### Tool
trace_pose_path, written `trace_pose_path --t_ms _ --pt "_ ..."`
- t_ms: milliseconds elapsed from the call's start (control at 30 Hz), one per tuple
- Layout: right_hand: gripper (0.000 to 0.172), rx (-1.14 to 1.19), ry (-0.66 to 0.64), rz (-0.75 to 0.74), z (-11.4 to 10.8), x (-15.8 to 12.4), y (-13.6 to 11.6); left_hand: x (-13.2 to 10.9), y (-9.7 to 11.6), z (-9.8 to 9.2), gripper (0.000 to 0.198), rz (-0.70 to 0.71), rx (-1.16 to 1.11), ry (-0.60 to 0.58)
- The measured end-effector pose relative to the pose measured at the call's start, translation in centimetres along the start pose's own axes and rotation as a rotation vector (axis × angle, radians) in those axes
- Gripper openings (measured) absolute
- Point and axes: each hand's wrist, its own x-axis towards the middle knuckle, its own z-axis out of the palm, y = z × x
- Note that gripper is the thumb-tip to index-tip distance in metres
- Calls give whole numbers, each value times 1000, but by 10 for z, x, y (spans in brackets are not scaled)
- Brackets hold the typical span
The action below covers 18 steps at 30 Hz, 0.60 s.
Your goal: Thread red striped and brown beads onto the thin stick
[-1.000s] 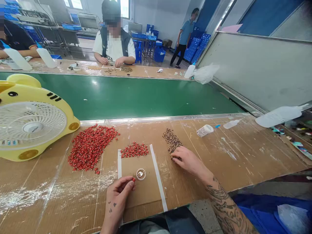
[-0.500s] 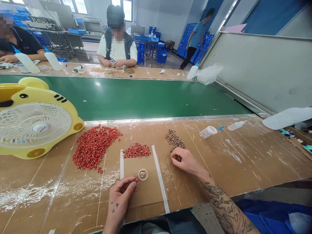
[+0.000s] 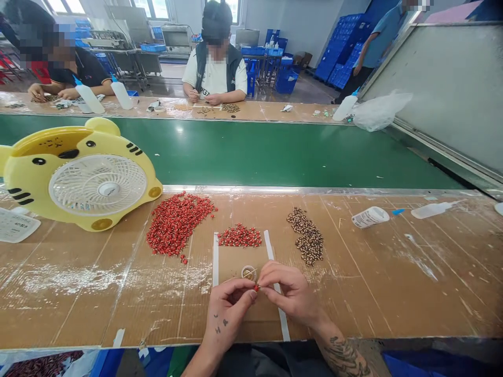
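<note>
My left hand and my right hand meet over a cardboard square edged with white tape strips. Both pinch one small red piece between their fingertips. A little round clear dish sits just beyond my fingers. A small heap of red pieces lies at the far edge of the square. A big heap of red pieces is to the left, and a heap of small brown pieces is to the right.
A yellow tiger-faced fan stands at the left. A white glue bottle and a clear squeeze bottle lie at the right. A green conveyor belt runs behind. Other people sit across it.
My right hand left the brown heap and came in to meet my left hand at the red piece. The camera view shifted to the left.
</note>
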Motion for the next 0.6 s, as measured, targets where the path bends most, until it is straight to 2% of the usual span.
trace_pose_path --t_ms 400,600 --pt "14 -153 -51 -56 5 0 -6 -2 -3 -6 10 73 84 12" --pt "10 -90 -50 121 6 -1 -4 -1 -4 -8 7 112 105 42"
